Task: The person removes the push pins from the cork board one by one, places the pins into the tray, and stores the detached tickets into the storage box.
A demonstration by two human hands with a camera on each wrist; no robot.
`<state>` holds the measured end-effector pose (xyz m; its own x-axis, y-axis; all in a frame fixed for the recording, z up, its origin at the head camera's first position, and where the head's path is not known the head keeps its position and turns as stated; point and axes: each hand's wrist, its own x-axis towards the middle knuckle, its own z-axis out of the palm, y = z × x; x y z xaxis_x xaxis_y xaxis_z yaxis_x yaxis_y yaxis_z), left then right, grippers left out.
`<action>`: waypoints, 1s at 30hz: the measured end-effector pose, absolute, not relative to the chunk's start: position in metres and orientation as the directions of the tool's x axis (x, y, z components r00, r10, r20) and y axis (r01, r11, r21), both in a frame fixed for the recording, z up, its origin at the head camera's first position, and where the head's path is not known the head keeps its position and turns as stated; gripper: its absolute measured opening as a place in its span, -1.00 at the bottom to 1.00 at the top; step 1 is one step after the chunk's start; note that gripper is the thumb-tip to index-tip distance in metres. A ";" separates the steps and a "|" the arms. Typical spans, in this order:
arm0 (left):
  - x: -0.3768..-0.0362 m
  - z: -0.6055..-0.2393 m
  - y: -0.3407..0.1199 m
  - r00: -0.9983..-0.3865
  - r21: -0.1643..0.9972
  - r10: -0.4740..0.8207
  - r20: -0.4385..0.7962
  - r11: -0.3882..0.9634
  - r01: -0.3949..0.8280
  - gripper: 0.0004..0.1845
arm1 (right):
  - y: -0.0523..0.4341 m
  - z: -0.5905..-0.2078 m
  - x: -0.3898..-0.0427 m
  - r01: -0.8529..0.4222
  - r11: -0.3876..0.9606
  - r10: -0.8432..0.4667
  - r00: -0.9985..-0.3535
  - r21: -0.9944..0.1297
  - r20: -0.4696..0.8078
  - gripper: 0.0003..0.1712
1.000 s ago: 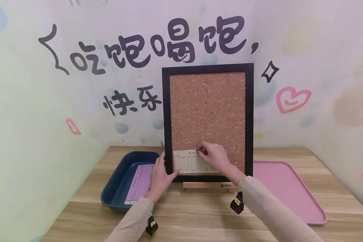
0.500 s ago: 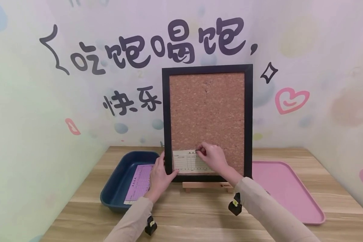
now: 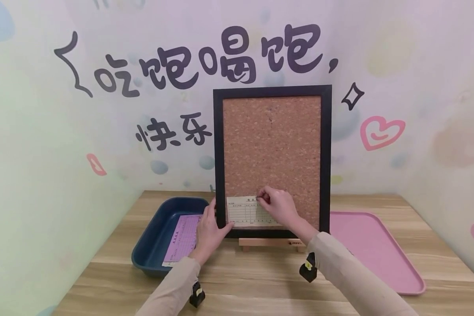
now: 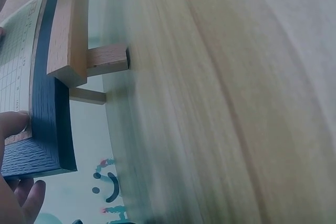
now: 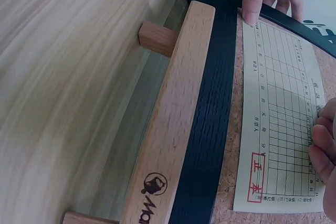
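A black-framed corkboard (image 3: 272, 145) stands upright on a small wooden easel (image 3: 266, 242). A pale printed receipt slip (image 3: 238, 213) lies flat against its lower left part. My left hand (image 3: 209, 230) grips the frame's lower left side, fingers behind it, with the thumb (image 5: 253, 9) pressing the slip's lower left corner. At the slip's top edge, my right hand (image 3: 280, 206) pinches a small dark pin-like object (image 3: 258, 197), mostly hidden by the fingertips. In the right wrist view, the slip (image 5: 278, 108) shows a red stamped box on its end.
Left of the board, a dark blue tray (image 3: 142, 256) holds purple slips (image 3: 181, 237) with a paler sheet beneath. A pink tray (image 3: 379, 254) lies on the wooden table (image 3: 260, 289) at the right. A patterned wall (image 3: 173, 171) with large lettering stands close behind.
Both hands stay in place on the board and slip. Only a slight shift of the head view shows.
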<state>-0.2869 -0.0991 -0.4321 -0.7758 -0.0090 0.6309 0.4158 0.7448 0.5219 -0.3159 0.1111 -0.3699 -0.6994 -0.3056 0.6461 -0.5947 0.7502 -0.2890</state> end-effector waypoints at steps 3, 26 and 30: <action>-0.288 -0.432 -0.099 -0.769 0.515 -0.006 0.640 0.745 0.423 -0.09 | 0.111 -0.369 -0.316 -0.591 0.754 -0.307 -0.703 -0.287 0.642 -0.94; -0.285 -0.432 -0.098 -0.788 0.532 -0.008 0.615 0.742 0.408 -0.08 | 0.109 -0.372 -0.310 -0.569 0.775 -0.302 -0.715 -0.274 0.630 -0.94; -0.285 -0.431 -0.100 -0.791 0.535 -0.005 0.612 0.740 0.408 -0.08 | 0.112 -0.378 -0.310 -0.579 0.764 -0.299 -0.709 -0.285 0.639 -0.91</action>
